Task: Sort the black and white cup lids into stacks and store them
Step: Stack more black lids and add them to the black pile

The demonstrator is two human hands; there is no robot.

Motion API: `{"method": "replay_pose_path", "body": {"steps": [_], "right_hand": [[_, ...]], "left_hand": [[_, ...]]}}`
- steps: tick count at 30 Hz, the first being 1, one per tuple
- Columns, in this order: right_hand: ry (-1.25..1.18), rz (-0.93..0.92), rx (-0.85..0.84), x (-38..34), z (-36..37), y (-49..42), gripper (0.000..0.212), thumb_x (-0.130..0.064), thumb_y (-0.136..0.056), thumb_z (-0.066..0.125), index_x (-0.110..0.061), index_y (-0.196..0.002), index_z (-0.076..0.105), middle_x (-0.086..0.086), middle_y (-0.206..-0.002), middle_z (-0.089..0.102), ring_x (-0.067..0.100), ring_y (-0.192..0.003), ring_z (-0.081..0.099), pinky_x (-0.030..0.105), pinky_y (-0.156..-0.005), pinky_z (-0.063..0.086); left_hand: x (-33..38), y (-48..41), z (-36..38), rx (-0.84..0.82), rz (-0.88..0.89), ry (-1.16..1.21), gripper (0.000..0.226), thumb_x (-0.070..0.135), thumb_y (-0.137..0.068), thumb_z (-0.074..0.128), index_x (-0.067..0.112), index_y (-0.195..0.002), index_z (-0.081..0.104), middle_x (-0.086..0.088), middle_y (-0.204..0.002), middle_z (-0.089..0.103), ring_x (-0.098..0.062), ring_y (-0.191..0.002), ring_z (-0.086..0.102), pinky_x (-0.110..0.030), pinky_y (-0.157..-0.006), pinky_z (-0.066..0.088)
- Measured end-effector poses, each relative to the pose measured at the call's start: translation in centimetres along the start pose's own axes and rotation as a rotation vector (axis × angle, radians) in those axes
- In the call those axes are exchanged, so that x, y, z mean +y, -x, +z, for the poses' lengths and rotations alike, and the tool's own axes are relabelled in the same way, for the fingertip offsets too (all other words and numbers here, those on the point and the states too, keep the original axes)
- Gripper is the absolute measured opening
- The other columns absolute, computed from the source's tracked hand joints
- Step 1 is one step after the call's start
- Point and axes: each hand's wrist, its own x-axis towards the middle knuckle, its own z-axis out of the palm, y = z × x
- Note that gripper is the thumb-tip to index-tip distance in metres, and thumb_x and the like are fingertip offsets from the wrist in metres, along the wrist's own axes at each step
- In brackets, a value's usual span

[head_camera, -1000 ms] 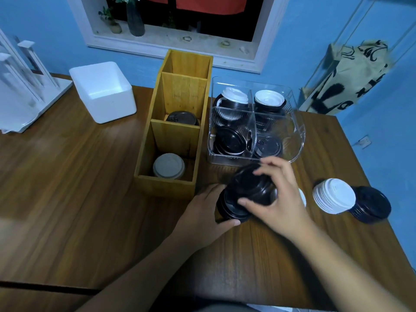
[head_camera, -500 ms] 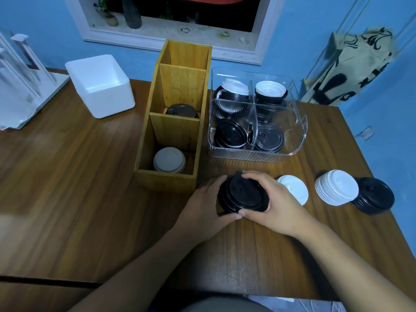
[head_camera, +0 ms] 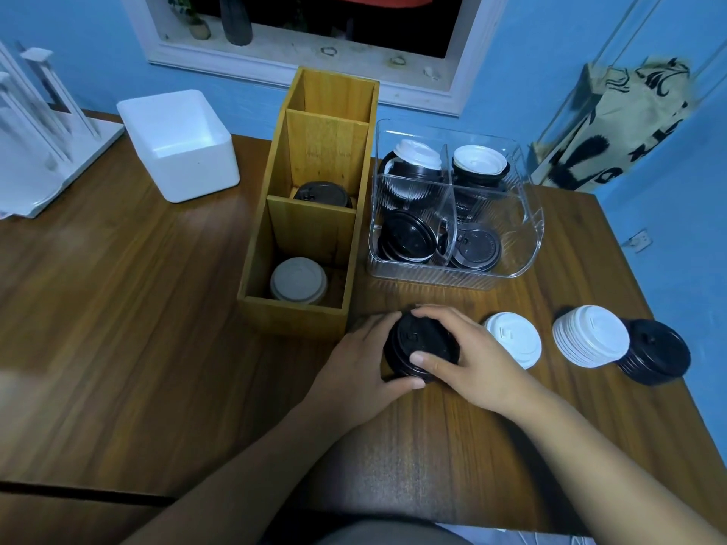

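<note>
Item: stack of black lids (head_camera: 419,348), standing on the wooden table (head_camera: 157,367) just in front of the wooden organiser (head_camera: 307,245), near its front right corner. Held from both sides: the left hand (head_camera: 354,371) cups the stack's left flank with the thumb curled round the near edge; the right hand (head_camera: 464,359) wraps the right flank, fingers arched over the far rim and thumb laid on the top lid. Both hands are closed on the stack, not spread. Likely handling: thin moulded plastic, very light, rims flexible, nested layers apt to slide or splay if squeezed unevenly; best taken low on opposite sides with a fingertip or thumb on top to keep the column true. Adjacent stock on the table: a single white lid (head_camera: 513,340) just right of the right hand, then a white stack (head_camera: 590,336) touching a black stack (head_camera: 655,352). Stored: a white lid (head_camera: 298,279) in the organiser's front compartment, a black lid (head_camera: 322,194) in the middle one; the rear compartment's contents cannot be seen. The clear bin (head_camera: 527,238) holds mixed black and white lids in four sections.
</note>
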Motion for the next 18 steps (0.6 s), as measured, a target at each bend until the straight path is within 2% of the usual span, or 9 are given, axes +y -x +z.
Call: {"method": "replay_pose_path", "body": {"steps": [2, 5, 8, 11, 15, 18], "right_hand": [[-0.021, 0.03, 0.027, 0.0, 0.3, 0.1, 0.069, -0.057, -0.081, 0.071, -0.033, -0.142, 0.051, -0.023, -0.136, 0.053, -0.003, -0.128, 0.049, 0.021, -0.105, 0.044], [-0.029, 0.034, 0.017, 0.6, 0.9, 0.3, 0.077, -0.056, -0.082, 0.073, -0.03, -0.149, 0.046, -0.021, -0.15, 0.044, -0.006, -0.139, 0.039, 0.018, -0.114, 0.034], [-0.045, 0.026, 0.019, 1.2, 1.3, 0.5, 0.077, -0.055, -0.084, 0.072, -0.03, -0.151, 0.043, -0.018, -0.156, 0.038, -0.004, -0.143, 0.034, 0.017, -0.117, 0.03], [-0.015, 0.018, 0.011, 1.2, 1.1, 0.4, 0.079, -0.064, -0.085, 0.067, -0.033, -0.152, 0.041, -0.019, -0.157, 0.036, -0.004, -0.144, 0.033, 0.019, -0.117, 0.031], [0.125, 0.021, -0.065, 0.7, -0.1, 0.1, 0.082, -0.075, -0.084, 0.057, -0.038, -0.153, 0.036, -0.02, -0.157, 0.036, -0.005, -0.143, 0.032, 0.027, -0.118, 0.034], [0.216, -0.037, -0.04, -0.8, -2.0, -0.9, 0.074, -0.072, -0.09, 0.051, -0.031, -0.15, 0.043, -0.014, -0.149, 0.048, 0.002, -0.138, 0.042, 0.031, -0.115, 0.038]], "left_hand": [[-0.1, 0.0, 0.1, -0.001, -0.005, -0.006, 0.093, 0.053, -0.082, 0.078, 0.026, -0.157, 0.03, 0.011, -0.154, 0.039, -0.002, -0.137, 0.034, -0.016, -0.109, 0.022], [-0.2, -0.1, 0.2, 0.002, -0.003, -0.027, 0.096, 0.056, -0.081, 0.078, 0.026, -0.157, 0.03, 0.011, -0.155, 0.038, -0.004, -0.14, 0.034, -0.017, -0.112, 0.023], [-0.4, -0.1, 0.4, 0.0, 0.005, -0.042, 0.095, 0.057, -0.08, 0.078, 0.026, -0.157, 0.031, 0.012, -0.155, 0.039, -0.004, -0.14, 0.034, -0.02, -0.114, 0.025], [-0.4, -0.1, 0.4, 0.003, 0.01, -0.06, 0.097, 0.058, -0.08, 0.077, 0.026, -0.158, 0.029, 0.012, -0.157, 0.037, -0.005, -0.143, 0.032, -0.023, -0.117, 0.025], [-0.2, 0.1, 0.4, 0.01, 0.031, -0.08, 0.095, 0.058, -0.082, 0.075, 0.025, -0.157, 0.03, 0.011, -0.156, 0.038, -0.006, -0.142, 0.032, -0.02, -0.115, 0.023], [0.0, 0.2, 0.4, 0.014, 0.065, -0.112, 0.091, 0.059, -0.084, 0.072, 0.024, -0.157, 0.03, 0.01, -0.154, 0.039, -0.003, -0.139, 0.031, -0.016, -0.112, 0.021]]}}
